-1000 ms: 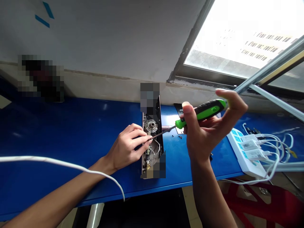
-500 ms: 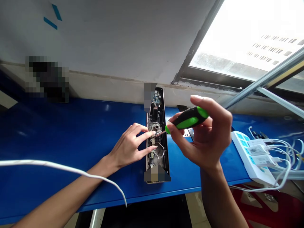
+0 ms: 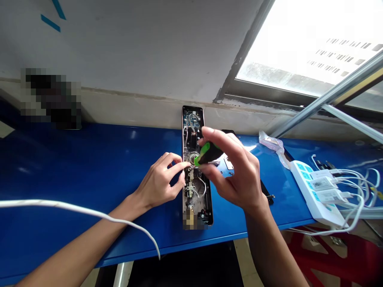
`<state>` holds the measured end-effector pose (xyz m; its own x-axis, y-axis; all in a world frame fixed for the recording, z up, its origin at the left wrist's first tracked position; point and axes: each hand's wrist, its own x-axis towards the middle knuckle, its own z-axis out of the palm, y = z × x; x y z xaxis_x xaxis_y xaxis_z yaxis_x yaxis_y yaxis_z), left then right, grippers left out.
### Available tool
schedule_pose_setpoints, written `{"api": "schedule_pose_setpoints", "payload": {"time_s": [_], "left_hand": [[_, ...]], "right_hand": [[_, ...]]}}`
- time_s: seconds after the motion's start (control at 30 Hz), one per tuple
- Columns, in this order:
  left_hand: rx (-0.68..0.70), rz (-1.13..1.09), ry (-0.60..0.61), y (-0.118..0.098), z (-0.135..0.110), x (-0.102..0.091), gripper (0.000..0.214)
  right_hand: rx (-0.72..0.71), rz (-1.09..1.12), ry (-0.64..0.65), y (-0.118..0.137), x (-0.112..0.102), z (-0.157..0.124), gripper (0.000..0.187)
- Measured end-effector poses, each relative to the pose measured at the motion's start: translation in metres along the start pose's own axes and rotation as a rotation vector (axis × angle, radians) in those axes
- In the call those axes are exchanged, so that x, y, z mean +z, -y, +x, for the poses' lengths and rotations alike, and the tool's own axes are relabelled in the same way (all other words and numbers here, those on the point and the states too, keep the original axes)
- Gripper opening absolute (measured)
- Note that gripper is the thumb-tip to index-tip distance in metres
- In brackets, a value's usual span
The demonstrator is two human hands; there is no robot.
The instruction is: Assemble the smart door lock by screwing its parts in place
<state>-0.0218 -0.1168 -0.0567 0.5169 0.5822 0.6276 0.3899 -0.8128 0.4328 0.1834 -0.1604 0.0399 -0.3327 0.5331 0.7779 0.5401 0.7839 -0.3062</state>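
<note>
In front of me was a pale wall (image 3: pixel 119 48) with two small blue marks (image 3: pixel 50 22) high on it, and a blurred dark thing (image 3: pixel 50 97) stood low against it. A blue table (image 3: pixel 74 159) ran along this wall. On the right, a bright window (image 3: pixel 299 40) showed a building outside, and metal bars (image 3: pixel 353 75) crossed before it at a slant. Under the table I saw a beige floor (image 3: pixel 243 259) and a red stool (image 3: pixel 317 259).
</note>
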Motion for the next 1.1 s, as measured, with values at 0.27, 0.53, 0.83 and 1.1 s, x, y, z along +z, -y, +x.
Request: {"api": "schedule_pose_setpoints", "payload": {"time_s": [0.27,0.53,0.83,1.1], "left_hand": [[-0.033,0.01,0.004,0.005,-0.001,0.003,0.025],[-0.03,0.011,0.009,0.004,-0.001,0.003,0.026],[-0.035,0.001,0.01,0.006,-0.002,0.005,0.026],[-0.036,0.001,-0.001,0.005,-0.001,0.004,0.024]], "right_hand": [[0.012,0.109,-0.168,-0.001,-0.001,0.001,0.048],[0.019,0.215,-0.11,0.001,-0.004,0.004,0.049],[0.039,0.16,-0.04,0.003,-0.006,0.009,0.049],[0.014,0.066,-0.15,0.004,-0.002,0.012,0.033]]}}
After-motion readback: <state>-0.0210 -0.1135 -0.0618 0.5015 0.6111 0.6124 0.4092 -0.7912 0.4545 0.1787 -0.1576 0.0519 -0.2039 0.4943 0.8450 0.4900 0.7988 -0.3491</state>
